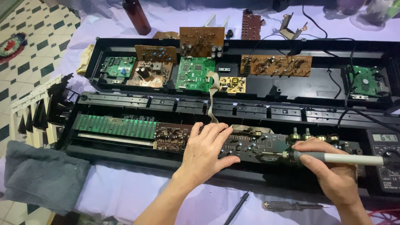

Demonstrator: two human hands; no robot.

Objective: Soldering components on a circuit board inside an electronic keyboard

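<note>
The left hand (205, 146) lies flat, fingers spread, pressing down on the dark control board (246, 146) that runs along the near edge of the opened keyboard case (100, 46). The right hand (329, 171) is closed in a pen grip around the grey soldering iron (333, 158), whose tip meets the board just left of the row of brass knob shafts (312, 136). To do this joint well, the pressing palm should keep the board from rocking while staying clear of the hot tip, and the iron should come in at a low slant so it touches only the one pad. The ribbon cable (212, 96) rising toward the green board (195, 74) at the case's far side looks close enough to scorch if the barrel drifts left. A multimeter (385, 160) sits at the right edge of the bench, a screwdriver (293, 205) and probe (237, 207) on the white cloth (125, 196) near the front edge.
</note>
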